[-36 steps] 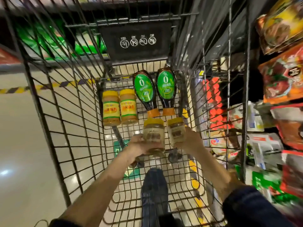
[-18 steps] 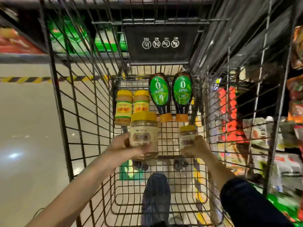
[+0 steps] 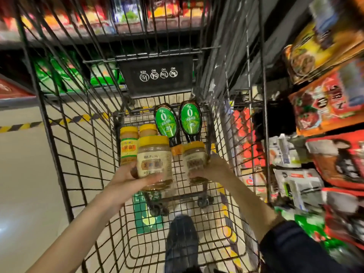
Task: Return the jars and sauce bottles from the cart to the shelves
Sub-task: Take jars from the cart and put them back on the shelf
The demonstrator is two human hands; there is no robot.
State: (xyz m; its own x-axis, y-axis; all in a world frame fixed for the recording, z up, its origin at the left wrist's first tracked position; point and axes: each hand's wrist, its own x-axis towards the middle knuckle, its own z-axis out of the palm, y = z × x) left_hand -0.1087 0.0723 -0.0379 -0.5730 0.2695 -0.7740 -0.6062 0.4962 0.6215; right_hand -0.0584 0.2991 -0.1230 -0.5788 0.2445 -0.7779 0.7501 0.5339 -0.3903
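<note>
Beside the shelves [image 3: 325, 107], over the cart [image 3: 59, 154], your left hand [image 3: 126, 180] gripped a yellow-lidded jar [image 3: 154, 162], your right hand [image 3: 214, 170] a smaller jar [image 3: 194, 160], seemingly mid-lift; shelving them likely called for reaching right of that hand.

Yellow-lidded jars [image 3: 154, 162]: four. Green-label sauce bottles [image 3: 166, 123]: two. Hands [image 3: 127, 180]: two. Wire cart [image 3: 157, 85]: one.

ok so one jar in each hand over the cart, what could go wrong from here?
1. The left hand grips the larger jar near its base, with most of it standing above the fingers; it could tip out.
2. The right hand and its smaller jar are close to the cart's right wire wall; a knock while lifting out seems possible.
3. Both hands are full, so neither can catch a slip.
</note>
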